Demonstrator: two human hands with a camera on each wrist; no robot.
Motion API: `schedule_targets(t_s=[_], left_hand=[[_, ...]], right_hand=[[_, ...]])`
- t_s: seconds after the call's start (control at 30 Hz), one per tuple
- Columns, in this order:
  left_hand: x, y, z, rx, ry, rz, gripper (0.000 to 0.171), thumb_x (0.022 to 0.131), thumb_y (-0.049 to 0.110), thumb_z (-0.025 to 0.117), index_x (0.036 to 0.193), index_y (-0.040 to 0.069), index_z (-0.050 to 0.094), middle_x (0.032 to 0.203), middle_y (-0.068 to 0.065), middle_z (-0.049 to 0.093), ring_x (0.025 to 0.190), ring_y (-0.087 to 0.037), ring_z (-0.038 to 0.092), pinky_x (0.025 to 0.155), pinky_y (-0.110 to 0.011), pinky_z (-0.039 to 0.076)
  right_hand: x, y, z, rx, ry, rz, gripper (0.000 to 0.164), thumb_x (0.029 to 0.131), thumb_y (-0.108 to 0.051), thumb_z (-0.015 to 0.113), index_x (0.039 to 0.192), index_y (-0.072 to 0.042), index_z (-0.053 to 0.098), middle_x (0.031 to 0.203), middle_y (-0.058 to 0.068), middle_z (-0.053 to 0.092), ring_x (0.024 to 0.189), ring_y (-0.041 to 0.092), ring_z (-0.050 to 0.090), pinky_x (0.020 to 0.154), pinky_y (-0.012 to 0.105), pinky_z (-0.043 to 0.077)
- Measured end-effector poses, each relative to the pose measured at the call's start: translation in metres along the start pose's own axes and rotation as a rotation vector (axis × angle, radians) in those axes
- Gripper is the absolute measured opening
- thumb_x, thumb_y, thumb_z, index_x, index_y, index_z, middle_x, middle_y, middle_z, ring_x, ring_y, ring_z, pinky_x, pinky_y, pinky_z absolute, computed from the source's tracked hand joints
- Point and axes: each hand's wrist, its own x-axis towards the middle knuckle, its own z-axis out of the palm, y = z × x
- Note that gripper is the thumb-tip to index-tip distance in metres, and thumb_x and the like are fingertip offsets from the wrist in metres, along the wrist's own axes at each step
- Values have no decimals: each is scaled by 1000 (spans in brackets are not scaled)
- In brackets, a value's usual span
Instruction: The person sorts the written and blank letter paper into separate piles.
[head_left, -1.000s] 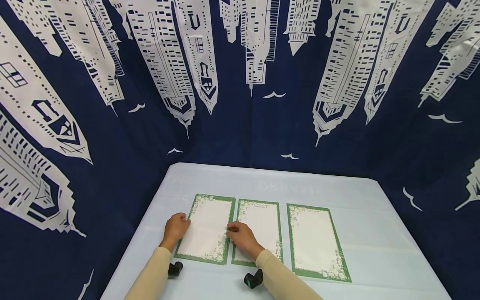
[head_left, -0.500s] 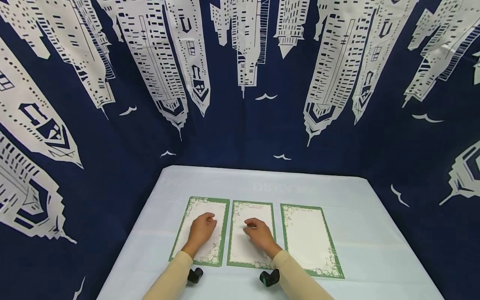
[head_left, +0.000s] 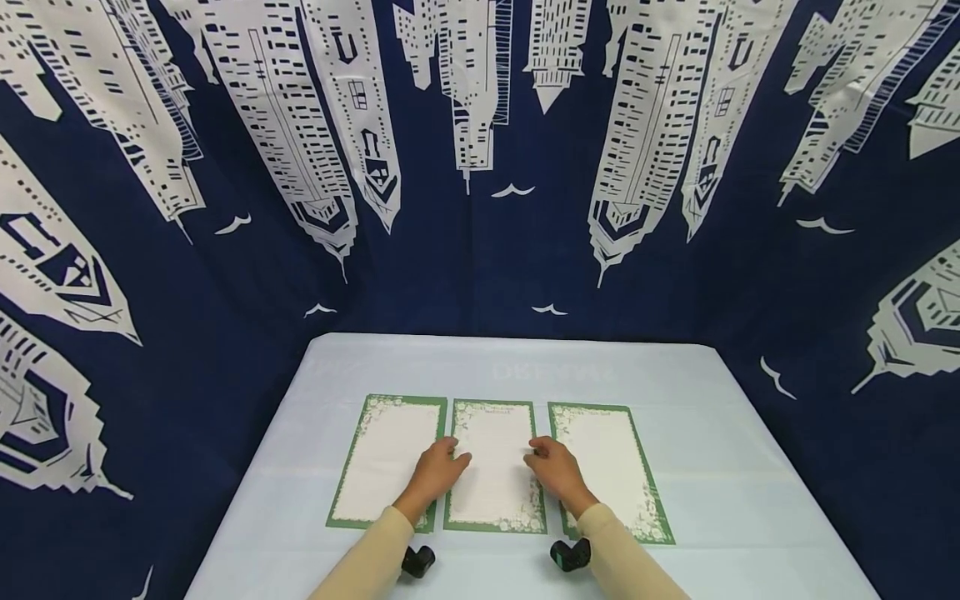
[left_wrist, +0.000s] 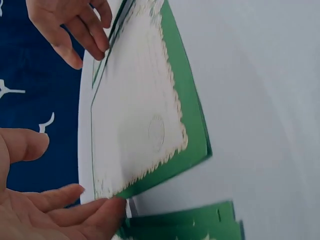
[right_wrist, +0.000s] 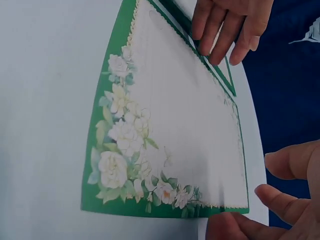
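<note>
Three sheets with green floral borders lie side by side on a white table. Both hands flank the middle sheet [head_left: 495,467]. At its left side is my left hand [head_left: 433,477], fingers loosely bent over the gap beside the left sheet [head_left: 378,458]. My right hand [head_left: 561,477] is at the opposite side, partly covering the right sheet [head_left: 607,442]. In the left wrist view, the left hand's fingertips [left_wrist: 117,206] meet the middle sheet's edge. The right wrist view has the right fingertips [right_wrist: 223,225] at the other edge. Neither hand visibly grips paper.
The white table [head_left: 750,492] extends around the sheets. Dark blue fabric [head_left: 480,275] with white buildings and birds hangs behind and at both sides. Black devices [head_left: 418,562] show by the wrists. Sheet edges at the left look slightly doubled, like stacked paper.
Both hands have moved right, from the left sheet's two sides to the middle sheet's two sides. The left sheet has been left lying flat. The head view has shifted slightly.
</note>
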Motion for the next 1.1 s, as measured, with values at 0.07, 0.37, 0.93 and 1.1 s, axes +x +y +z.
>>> schedule_targets(t_s=[0.07,0.37,0.93,1.1], left_hand=[[-2,3,3,22,3,-15,49,86,29,56,122,-3,47,121,-19,48,111,-35,45,83,-46,41],[-3,10,8,-41,48,-51,44,85,27,57,119,-1,51,121,-18,48,114,-35,41,86,-47,38],[-7,6,3,-266,78,-88,37,87,18,55,118,-1,52,115,-17,52,107,-31,48,80,-38,45],[-7,6,5,-300,99,-59,36,85,14,58,118,1,53,111,-15,53,99,-27,52,74,-33,47]], right_hand=[[-2,2,-1,-15,-10,15,34,83,-21,59,112,-4,56,111,17,54,101,32,51,78,46,42],[-2,5,-3,3,-14,17,35,83,-22,59,113,-4,56,111,18,55,102,33,51,77,45,43],[1,16,1,126,130,27,24,81,-12,60,104,-5,61,95,5,61,86,20,58,65,30,48],[1,16,2,103,181,-17,19,79,-7,60,98,-8,64,87,1,61,76,16,58,60,29,46]])
